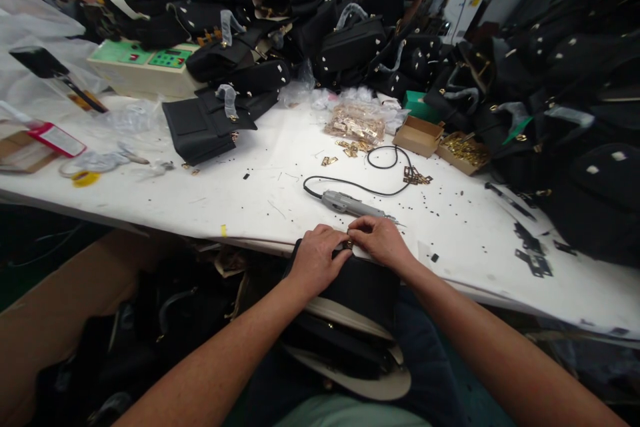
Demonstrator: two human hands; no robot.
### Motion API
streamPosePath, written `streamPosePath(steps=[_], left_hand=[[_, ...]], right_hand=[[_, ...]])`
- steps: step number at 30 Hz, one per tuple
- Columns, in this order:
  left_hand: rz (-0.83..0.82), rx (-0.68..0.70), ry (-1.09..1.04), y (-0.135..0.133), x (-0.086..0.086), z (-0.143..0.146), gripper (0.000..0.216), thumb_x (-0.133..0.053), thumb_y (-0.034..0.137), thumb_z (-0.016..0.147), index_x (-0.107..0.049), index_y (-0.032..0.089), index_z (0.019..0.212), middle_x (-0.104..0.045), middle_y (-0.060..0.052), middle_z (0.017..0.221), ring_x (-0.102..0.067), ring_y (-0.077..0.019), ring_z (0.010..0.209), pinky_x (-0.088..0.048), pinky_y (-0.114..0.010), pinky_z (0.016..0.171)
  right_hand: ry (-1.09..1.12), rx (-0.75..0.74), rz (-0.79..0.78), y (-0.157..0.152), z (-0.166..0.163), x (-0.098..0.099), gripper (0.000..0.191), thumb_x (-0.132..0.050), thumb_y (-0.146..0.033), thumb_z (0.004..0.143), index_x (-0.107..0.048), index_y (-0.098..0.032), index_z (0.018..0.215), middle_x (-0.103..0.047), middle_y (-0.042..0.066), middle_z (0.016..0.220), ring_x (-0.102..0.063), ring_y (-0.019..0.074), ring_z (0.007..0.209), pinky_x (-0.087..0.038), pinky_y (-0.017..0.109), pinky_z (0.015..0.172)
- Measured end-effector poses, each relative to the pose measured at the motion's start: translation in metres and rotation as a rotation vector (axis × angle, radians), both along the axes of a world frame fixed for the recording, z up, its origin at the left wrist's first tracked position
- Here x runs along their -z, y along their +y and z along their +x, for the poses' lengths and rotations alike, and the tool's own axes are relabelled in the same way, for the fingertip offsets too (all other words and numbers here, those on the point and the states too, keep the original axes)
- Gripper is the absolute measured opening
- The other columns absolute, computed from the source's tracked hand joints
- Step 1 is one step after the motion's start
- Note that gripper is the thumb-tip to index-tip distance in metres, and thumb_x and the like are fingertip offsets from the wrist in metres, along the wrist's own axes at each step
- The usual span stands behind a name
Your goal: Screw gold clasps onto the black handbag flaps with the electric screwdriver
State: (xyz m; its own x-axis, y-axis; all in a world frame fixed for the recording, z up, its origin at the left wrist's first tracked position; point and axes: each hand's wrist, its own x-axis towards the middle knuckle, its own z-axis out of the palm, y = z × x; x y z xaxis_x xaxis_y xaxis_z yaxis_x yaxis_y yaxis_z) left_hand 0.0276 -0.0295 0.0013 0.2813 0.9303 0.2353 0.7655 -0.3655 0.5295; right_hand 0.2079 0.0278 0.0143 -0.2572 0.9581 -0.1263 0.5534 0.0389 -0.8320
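Black bag (pixel 361 287) at six o'clock, metal fitting (pixel 349 245) at its edge.
I clasp the bag in my left grip (pixel 316 255); whether my right grip (pixel 379 238) pinches the fitting, I cannot tell. Grey screwdriver (pixel 350 203) beyond, twelve o'clock.

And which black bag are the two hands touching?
The bag at the near edge of the table, beige parts showing; left hand and right hand touch only this one.
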Motion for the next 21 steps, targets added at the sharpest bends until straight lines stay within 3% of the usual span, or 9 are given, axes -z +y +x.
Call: streamPosePath(steps=[10,15,21], left_hand=[[0.017,0.050,0.037,0.000,-0.003,0.001,0.018,-0.066,0.026,0.092,-0.072,0.025,0.110,-0.072,-0.003,0.115,-0.057,-0.0226,0.110,-0.048,-0.041,0.091],[0.016,0.054,0.077,-0.001,-0.006,0.002,0.018,-0.064,0.028,0.094,-0.072,0.026,0.110,-0.072,-0.004,0.115,-0.057,-0.0239,0.109,-0.048,-0.041,0.088],[0.024,0.052,0.083,-0.001,-0.008,0.002,0.017,-0.063,0.028,0.094,-0.071,0.025,0.109,-0.072,-0.004,0.114,-0.058,-0.0229,0.108,-0.047,-0.040,0.086]], right_hand=[[-0.085,-0.093,0.143,0.004,0.000,0.005,0.011,-0.066,-0.024,0.080,-0.077,-0.023,0.081,-0.076,0.004,0.083,-0.070,0.0235,0.078,-0.052,0.035,0.074],[-0.095,-0.122,0.173,0.006,0.005,0.006,0.017,-0.061,-0.025,0.085,-0.078,-0.025,0.087,-0.077,0.003,0.094,-0.070,0.0241,0.090,-0.052,0.037,0.085],[-0.162,-0.092,0.153,0.002,0.009,0.007,0.015,-0.062,-0.026,0.086,-0.076,-0.024,0.082,-0.076,0.001,0.083,-0.069,0.0208,0.079,-0.050,0.032,0.077]])
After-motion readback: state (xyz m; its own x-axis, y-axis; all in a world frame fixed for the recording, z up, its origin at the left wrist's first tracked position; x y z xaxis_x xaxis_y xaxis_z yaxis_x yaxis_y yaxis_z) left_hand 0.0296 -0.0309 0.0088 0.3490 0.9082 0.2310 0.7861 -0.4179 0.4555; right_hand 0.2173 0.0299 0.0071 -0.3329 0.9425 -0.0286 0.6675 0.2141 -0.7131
